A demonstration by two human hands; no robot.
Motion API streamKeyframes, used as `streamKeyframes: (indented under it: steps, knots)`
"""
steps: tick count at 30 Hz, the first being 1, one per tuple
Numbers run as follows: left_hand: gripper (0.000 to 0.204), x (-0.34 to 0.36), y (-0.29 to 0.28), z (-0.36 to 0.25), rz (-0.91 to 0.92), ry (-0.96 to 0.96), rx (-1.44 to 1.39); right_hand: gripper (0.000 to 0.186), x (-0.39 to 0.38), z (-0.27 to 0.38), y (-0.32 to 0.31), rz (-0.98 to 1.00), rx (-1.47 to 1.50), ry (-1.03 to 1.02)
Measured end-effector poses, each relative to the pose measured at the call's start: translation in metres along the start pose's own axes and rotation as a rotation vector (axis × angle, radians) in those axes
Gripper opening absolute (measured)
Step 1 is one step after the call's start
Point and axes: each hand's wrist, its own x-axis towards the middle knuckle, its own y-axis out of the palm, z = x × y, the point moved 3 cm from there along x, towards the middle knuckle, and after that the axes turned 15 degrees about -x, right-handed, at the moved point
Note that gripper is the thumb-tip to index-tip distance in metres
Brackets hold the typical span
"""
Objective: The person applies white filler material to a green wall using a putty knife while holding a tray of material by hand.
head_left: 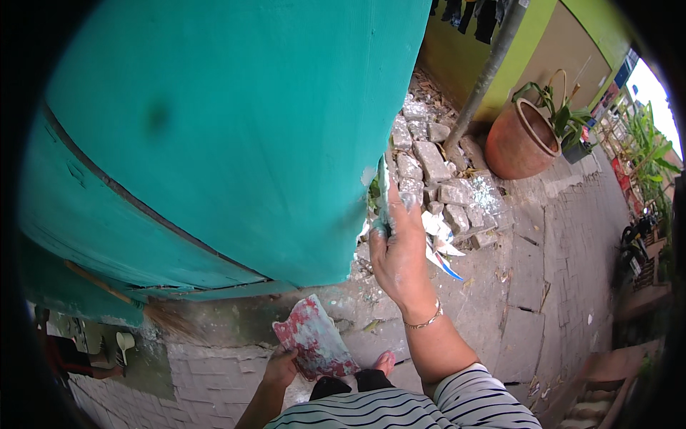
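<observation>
2 hands (pixel 400 261) | 1 smeared board (pixel 314 339) | 1 bracelet (pixel 424 322) | 1 broom (pixel 173 319)

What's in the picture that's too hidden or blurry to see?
In the head view:
Left hand: some fingers are hidden behind the stained sheet.
Right hand: its own fingers hide whether it grips a tool beside the teal wall.
Hanging clothes: cut off by the upper edge.
Dark shape, far right: too small and blurred to name.

We're standing on grey paving (pixel 525 286); broken blocks (pixel 430 161) lying heaped, white scraps (pixel 437 227) lying alongside, clay pot (pixel 509 146) sitting near.
</observation>
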Motion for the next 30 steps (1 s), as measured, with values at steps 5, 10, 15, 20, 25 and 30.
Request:
streamKeyframes:
  steps: [5,10,15,20,25,30]
  knots:
    - [0.050,-0.009,-0.004,-0.004,-0.008,-0.027,0.007,0.068,-0.046,-0.030,0.038,0.291,-0.007,0.143]
    - [0.047,-0.006,-0.015,-0.008,0.015,-0.062,0.054,0.053,-0.038,-0.056,0.009,0.445,0.330,0.416]
    - [0.049,0.002,-0.009,-0.005,0.010,-0.070,0.082,0.050,-0.004,-0.044,0.015,0.232,0.379,0.179]
    - [0.049,-0.001,-0.015,0.002,0.004,-0.064,0.064,0.056,-0.071,-0.096,0.037,0.334,-0.098,0.184]
    - [0.049,-0.002,-0.028,0.001,-0.003,-0.047,0.031,0.069,-0.077,-0.074,-0.011,0.140,-0.485,-0.030]
    - [0.048,0.003,-0.020,0.008,-0.051,-0.060,0.002,0.079,-0.043,-0.027,-0.022,-0.155,-0.428,-0.273]
